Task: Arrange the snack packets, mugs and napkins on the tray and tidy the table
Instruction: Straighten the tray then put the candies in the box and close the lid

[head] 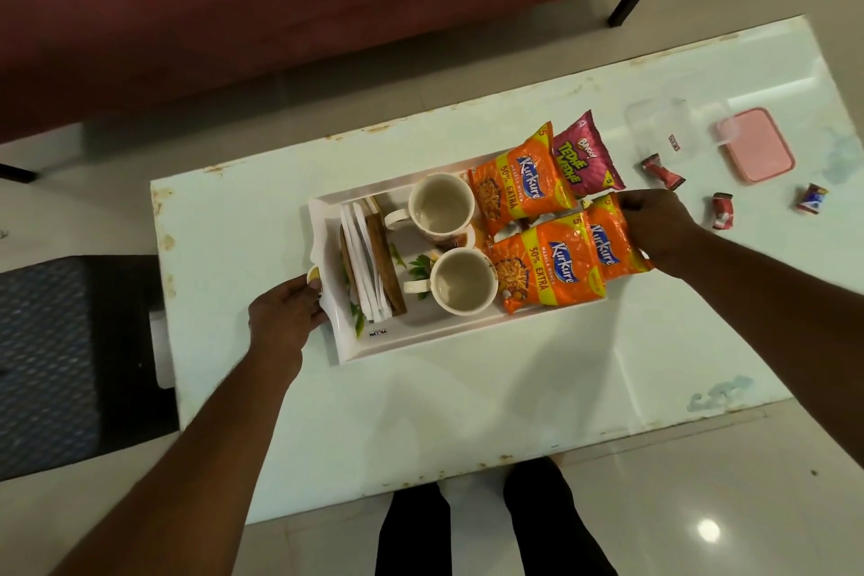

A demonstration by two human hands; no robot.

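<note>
The white rectangular plastic tray (pixel 397 337) is seen approx. mid-table on the pale glossy table top (pixel 467 398), already loaded: folded white paper napkins (pixel 362 257) lie at its left end, two cream ceramic mugs (pixel 442 206), both empty, stand in the middle w/ handles to the left, and three orange Kurkure snack packets (pixel 544 269) plus one magenta Bingo snack packet (pixel 584 157) are laid at its right end, the magenta one overhanging the far-right rim. The left hand (pixel 285 318) is closed around the tray's left handle; the right hand (pixel 664 222) is curled over the right end, fingers hidden under the palm, so whether the tray edge or the rightmost orange packet is gripped can't be told. The arranging part is judged approx. done. Tidying is judged not yet done: three small crumpled red wrappers (pixel 661 171) are scattered on the table right of the tray, and a clear plastic box (pixel 664 131) and its pink rectangular lid (pixel 755 145) sit apart at the far right.
</note>
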